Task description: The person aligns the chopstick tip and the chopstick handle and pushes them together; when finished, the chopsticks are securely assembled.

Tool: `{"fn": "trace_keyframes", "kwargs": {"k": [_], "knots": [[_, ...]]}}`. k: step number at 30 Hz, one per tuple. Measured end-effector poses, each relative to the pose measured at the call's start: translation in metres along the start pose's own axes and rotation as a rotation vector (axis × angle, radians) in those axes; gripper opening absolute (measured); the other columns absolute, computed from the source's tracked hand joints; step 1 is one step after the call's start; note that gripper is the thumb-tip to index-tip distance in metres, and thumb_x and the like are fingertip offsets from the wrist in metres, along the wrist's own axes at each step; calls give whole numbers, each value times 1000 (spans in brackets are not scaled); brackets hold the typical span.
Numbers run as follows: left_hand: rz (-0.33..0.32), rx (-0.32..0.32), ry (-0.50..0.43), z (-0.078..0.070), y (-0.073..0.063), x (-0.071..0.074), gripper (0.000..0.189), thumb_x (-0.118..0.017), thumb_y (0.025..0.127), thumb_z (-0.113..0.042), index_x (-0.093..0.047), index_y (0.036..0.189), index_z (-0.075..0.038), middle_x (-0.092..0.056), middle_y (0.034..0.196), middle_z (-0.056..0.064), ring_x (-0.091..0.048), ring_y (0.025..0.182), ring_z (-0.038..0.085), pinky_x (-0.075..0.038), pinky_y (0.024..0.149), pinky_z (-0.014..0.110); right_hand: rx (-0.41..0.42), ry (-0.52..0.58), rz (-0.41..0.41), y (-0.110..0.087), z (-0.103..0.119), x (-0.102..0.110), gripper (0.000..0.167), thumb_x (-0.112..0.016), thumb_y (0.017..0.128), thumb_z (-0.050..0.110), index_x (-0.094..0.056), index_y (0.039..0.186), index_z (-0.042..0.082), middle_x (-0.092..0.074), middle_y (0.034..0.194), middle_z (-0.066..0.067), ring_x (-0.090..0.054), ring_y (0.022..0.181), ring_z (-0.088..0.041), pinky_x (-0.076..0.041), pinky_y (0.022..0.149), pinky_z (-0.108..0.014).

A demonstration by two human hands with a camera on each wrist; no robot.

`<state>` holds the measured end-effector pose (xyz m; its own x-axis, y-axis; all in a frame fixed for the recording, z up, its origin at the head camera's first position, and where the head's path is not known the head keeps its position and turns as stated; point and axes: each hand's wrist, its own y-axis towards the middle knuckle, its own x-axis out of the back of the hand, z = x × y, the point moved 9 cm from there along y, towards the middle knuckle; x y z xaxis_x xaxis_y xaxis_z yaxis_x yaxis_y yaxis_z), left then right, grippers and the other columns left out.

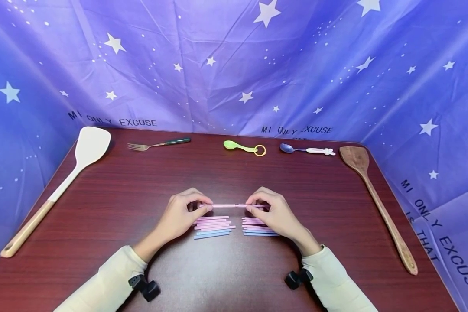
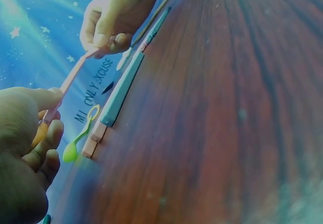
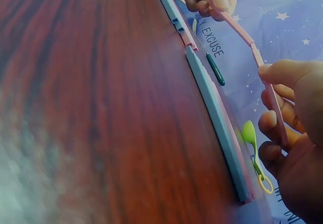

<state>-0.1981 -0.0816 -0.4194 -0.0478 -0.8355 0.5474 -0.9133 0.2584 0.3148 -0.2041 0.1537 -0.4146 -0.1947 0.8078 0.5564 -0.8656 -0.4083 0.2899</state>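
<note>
My left hand pinches a slim pink stick between thumb and fingertips. Opposite it, my right hand grips a second pink stick, whose far end lies along the fingers. The two sticks meet end to end between the hands, with a slight bend at the meeting point in the right wrist view. Below the left hand lies a row of pink sticks and blue sticks. A matching row of pink sticks and blue sticks is partly hidden by the right hand.
Along the table's back lie a fork, a green spoon with a yellow ring, and a spoon with a white handle. A white spatula flanks the left side, a wooden spatula the right. Starry cloth surrounds the table.
</note>
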Motion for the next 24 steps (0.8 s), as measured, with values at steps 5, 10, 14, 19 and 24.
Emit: {"fn": "trace_keyframes", "kwargs": {"k": [5,10,14,19,24], "knots": [[3,0,2,0,-1,-1,11,-84,87,-19,-80,93,-28,-67,84,-15,-49,64,2,-39,56,21,1,-16,-1,-1,-1,-2,14,-79,91,13,-74,94,25,-65,87,8,-58,79,-6,-48,66,-26],[-5,-13,9,-2,-2,-2,11,-84,86,-19,-80,92,-26,-66,83,-16,-48,64,1,-39,57,20,3,-31,-14,0,1,-1,15,-79,90,11,-74,93,24,-65,87,9,-58,79,-5,-49,65,-24],[-19,-27,6,-4,-2,-2,10,-85,86,-18,-79,90,-25,-66,82,-14,-48,65,0,-38,58,19,5,-44,-20,0,3,-2,14,-79,89,10,-74,93,23,-63,87,9,-57,78,-5,-48,65,-22],[-23,-31,0,-4,-2,-1,10,-86,85,-17,-80,89,-24,-67,82,-11,-50,66,1,-39,58,17,9,-66,-20,-1,3,-3,13,-80,89,10,-74,94,21,-62,86,9,-57,78,-7,-47,66,-20],[-28,-30,3,-4,-1,-1,11,-88,82,-19,-82,90,-25,-71,83,-12,-52,67,0,-41,59,17,-3,-62,-27,-2,1,-2,16,-80,87,8,-76,97,20,-65,89,6,-59,80,-8,-49,68,-20]]}}
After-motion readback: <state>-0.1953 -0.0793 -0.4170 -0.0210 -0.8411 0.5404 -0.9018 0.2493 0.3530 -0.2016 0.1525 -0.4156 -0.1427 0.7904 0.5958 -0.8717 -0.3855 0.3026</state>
